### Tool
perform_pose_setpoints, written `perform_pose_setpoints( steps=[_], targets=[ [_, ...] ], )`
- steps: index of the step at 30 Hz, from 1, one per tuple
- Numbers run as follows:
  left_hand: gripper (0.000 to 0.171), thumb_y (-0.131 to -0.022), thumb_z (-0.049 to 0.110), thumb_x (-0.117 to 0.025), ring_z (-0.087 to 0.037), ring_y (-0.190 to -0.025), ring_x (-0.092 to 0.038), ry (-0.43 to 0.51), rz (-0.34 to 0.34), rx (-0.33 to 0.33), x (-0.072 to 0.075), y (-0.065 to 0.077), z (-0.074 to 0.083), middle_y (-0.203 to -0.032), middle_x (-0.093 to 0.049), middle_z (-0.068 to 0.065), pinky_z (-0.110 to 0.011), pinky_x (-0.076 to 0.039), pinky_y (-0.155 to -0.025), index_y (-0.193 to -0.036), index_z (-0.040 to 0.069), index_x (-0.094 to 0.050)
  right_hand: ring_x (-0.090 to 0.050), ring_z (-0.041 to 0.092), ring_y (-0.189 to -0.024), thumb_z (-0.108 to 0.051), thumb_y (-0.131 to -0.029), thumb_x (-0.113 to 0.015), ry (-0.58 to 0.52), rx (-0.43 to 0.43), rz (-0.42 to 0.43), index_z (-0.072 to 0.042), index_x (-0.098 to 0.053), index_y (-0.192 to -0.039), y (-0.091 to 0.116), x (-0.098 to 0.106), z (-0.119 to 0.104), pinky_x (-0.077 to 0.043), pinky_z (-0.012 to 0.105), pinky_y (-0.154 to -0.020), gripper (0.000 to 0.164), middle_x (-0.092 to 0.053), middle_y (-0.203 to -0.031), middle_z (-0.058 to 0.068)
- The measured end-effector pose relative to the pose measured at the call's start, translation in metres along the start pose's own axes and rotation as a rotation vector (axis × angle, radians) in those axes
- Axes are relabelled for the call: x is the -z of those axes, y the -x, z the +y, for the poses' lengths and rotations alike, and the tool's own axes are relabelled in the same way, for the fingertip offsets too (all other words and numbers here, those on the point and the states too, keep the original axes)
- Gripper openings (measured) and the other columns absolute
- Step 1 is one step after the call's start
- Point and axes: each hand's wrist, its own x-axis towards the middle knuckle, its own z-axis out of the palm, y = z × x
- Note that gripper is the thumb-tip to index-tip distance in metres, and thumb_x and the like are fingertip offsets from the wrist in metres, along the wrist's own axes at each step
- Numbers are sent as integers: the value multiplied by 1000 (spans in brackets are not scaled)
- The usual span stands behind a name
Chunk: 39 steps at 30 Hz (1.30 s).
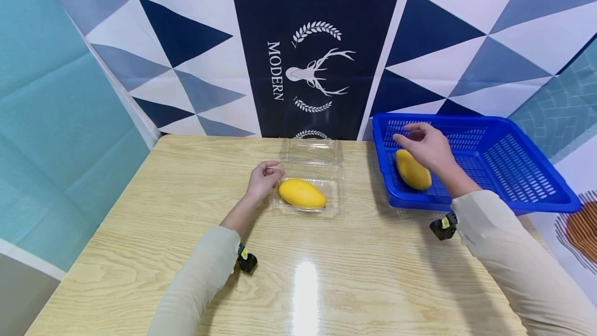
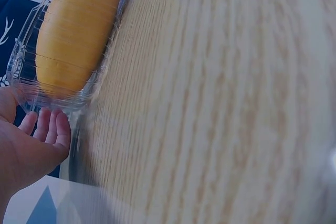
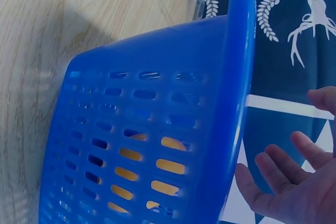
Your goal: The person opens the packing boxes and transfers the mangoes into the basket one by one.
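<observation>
Though smooth, mango in ribbed clamshell

Loose pale cream long sleeves, small black wrist cameras with yellow markings

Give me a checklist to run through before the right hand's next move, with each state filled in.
1. Right hand free: ok, it holds nothing.
2. Basket mango within reach: ok, it lies in the blue basket, near the right hand.
3. Clear container open: ok, its lid is folded back on the far side.
4. First mango inside the container: ok, it lies along the near side.
5. Left hand steadying the container: cannot tell; it is at the container's left end, but a firm grip does not show.
6. Room for another mango: cannot tell; there is bare space behind the first, but the fit looks uncertain.
</observation>
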Motion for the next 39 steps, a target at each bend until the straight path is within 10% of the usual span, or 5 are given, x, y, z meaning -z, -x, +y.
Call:
perform_pose_setpoints(
  steps=[39],
  targets=[
    [41, -86, 11, -65, -7, -65, -50, 0, -8, 5, -2, 1, -1, -100, -60, -10, -17, -45, -57, -124, 3, -55, -44, 38, -121, -63, -85, -49, -26, 10, -29, -7, -45, -134, 4, -9, -13, -38, 56, -101, 75, -47, -133, 22]
  ],
)
